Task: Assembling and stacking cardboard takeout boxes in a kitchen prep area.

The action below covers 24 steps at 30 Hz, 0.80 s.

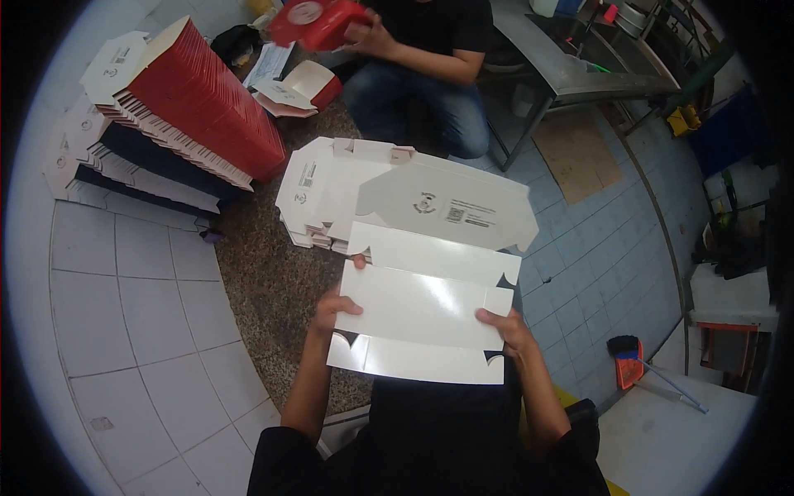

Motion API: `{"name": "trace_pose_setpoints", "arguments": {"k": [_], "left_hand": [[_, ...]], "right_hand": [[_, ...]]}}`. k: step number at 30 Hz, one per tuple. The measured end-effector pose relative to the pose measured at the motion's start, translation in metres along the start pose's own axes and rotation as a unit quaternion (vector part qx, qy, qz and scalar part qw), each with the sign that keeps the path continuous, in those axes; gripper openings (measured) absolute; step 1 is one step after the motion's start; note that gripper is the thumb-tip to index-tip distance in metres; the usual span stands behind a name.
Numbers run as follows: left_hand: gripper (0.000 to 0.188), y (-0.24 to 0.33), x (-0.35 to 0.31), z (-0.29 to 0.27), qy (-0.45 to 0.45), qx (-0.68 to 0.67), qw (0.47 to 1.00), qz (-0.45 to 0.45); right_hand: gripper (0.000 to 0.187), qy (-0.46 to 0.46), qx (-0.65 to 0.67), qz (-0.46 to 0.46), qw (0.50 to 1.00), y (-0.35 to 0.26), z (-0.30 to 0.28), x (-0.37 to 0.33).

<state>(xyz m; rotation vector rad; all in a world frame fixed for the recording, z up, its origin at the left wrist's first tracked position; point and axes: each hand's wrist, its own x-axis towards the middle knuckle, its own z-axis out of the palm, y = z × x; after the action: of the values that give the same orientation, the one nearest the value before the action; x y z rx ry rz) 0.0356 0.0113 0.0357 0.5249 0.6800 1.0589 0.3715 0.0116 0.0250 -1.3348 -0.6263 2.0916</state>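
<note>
Between my two hands is a flat white cardboard box blank [413,306], creased and with notched flaps, its glossy side up. My left hand [337,307] grips its left edge, thumb on top and fingers mostly underneath. On the right edge, my right hand [506,328] pinches the card the same way. The blank's far panel shows a grey lid flap [438,202] with small printing. Behind and partly beneath it lies a pile of flat white box blanks [318,186] on the speckled brown table.
A tall stack of folded red-and-white boxes [203,91] stands at the far left, beside dark blue ones [157,161]. Across the table [265,331], another person's hand [372,37] holds a red box [318,23]. An open box [302,87] sits near them. A metal sink counter [562,70] is far right.
</note>
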Motion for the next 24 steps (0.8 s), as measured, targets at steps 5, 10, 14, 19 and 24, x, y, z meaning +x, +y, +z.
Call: {"name": "trace_pose_setpoints", "arguments": {"k": [5, 10, 14, 19, 24], "left_hand": [[0.062, 0.002, 0.013, 0.0, 0.028, 0.026, 0.998, -0.059], [0.057, 0.014, 0.042, 0.024, 0.021, 0.105, 0.989, -0.107], [0.049, 0.023, 0.059, 0.039, 0.086, 0.337, 0.934, -0.082], [0.035, 0.009, 0.081, 0.039, 0.092, 0.525, 0.846, 0.024], [0.027, -0.024, 0.087, 0.051, 0.047, 0.554, 0.805, 0.208]], "right_hand": [[0.058, 0.009, -0.172, -0.188, 0.967, -0.026, -0.002, -0.018], [0.048, 0.047, -0.223, -0.235, 0.945, -0.052, 0.0, -0.029], [0.034, 0.112, -0.261, -0.261, 0.923, -0.058, 0.01, -0.032], [0.024, 0.136, -0.298, -0.37, 0.869, -0.064, 0.04, -0.049], [0.021, 0.092, -0.469, -0.46, 0.748, -0.046, 0.087, -0.058]]}}
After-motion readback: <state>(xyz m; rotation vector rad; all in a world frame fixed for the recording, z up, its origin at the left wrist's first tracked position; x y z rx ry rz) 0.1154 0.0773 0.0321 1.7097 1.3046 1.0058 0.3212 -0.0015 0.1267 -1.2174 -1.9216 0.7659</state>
